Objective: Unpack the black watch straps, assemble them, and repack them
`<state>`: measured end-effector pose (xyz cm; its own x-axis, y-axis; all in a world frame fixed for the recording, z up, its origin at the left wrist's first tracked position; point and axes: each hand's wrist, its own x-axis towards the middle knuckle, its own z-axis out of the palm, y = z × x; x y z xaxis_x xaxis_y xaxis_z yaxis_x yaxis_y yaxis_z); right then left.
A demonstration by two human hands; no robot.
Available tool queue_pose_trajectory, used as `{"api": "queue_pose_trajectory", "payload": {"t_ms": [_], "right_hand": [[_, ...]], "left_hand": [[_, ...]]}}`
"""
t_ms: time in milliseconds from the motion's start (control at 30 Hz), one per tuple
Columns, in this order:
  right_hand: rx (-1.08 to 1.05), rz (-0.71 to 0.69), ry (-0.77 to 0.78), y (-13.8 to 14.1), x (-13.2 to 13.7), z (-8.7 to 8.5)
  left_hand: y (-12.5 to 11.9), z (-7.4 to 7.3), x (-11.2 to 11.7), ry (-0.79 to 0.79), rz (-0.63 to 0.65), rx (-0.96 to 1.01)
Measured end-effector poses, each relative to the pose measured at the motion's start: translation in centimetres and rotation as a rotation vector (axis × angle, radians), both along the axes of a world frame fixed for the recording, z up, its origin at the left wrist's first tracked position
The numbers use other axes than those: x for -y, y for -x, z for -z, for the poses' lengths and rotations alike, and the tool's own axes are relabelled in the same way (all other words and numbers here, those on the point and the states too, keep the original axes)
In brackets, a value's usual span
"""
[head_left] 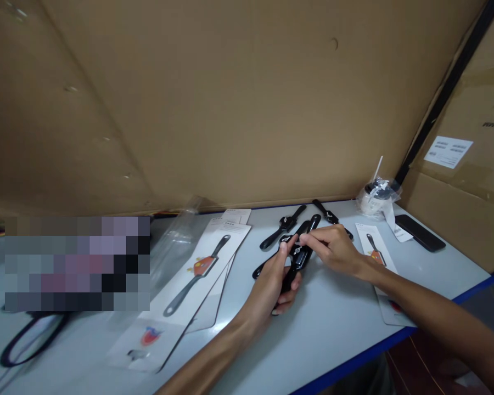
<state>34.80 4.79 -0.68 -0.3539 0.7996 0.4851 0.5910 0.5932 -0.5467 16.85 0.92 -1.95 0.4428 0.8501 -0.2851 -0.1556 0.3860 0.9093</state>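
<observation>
Wrapped around the lower handle of a black spokeshave (pixel 299 260) is my left hand (pixel 272 277), its thumb on the tool's body. My right hand (pixel 336 251) has its thumb and index finger pinched at a small metal adjusting nut on the spokeshave's middle. The fingertips partly cover that nut. Just behind the held tool, another black spokeshave (pixel 263 266) lies on the table, partly hidden by my left hand. Farther back are a third spokeshave (pixel 287 224) and one more (pixel 331 216), the latter partly covered by my right hand.
Printed cards (pixel 208 274) picturing a spokeshave overlap on the left, beside clear plastic sleeves (pixel 168 247). Another card (pixel 389 307) lies under my right forearm. A bagged cup (pixel 376 200) and a black phone (pixel 420 233) stand at right. Cardboard (pixel 247 109) walls the back.
</observation>
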Motion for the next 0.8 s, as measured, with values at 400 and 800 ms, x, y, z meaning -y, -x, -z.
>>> {"api": "queue_pose_trajectory", "payload": {"t_ms": [400, 800], "right_hand": [[-0.003, -0.047, 0.012, 0.7, 0.9, 0.1], [0.142, -0.059, -0.15, 0.6, 1.2, -0.1]], "left_hand": [[0.0, -0.3, 0.0, 0.016, -0.012, -0.03], [-0.1, -0.7, 0.2, 0.027, 0.0, -0.061]]}}
